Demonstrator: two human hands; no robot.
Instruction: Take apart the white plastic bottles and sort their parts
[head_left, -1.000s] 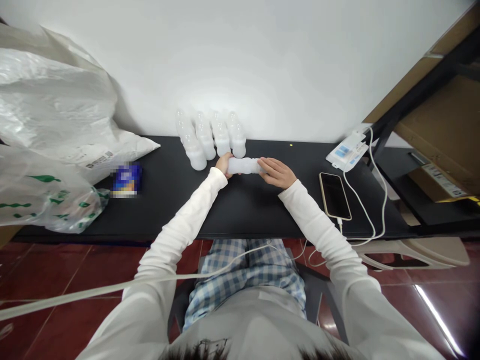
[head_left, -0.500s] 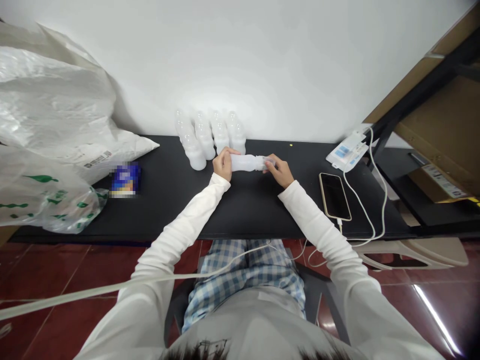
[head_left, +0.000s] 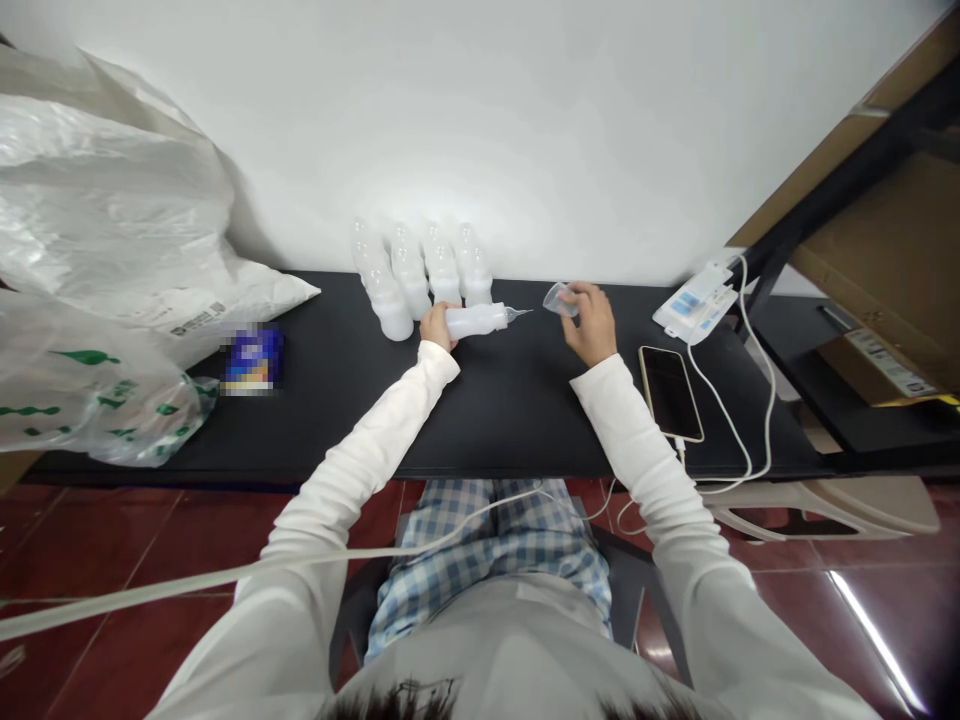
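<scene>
A whitish plastic squeeze bottle (head_left: 474, 321) lies sideways in my left hand (head_left: 439, 327), which wraps round its base end. Its thin clear nozzle (head_left: 517, 314) is bare and points right. My right hand (head_left: 594, 325) grips a clear cap (head_left: 559, 300) a short way off the nozzle's tip, apart from it. Behind my left hand, several whitish bottles with clear rounded caps (head_left: 384, 285) stand side by side near the wall. My left fingers partly hide the lower part of the standing ones.
A phone (head_left: 671, 393) with a charging cable lies at the right, near a white-and-blue packet (head_left: 696, 302). Large plastic bags (head_left: 112, 240) and a blurred blue pack (head_left: 253, 359) sit at the left of the black table (head_left: 510, 420).
The clear cap has come off the bottle, baring the nozzle. My right hand has moved right and slightly back with the cap. My left hand with the bottle shifted slightly left.
</scene>
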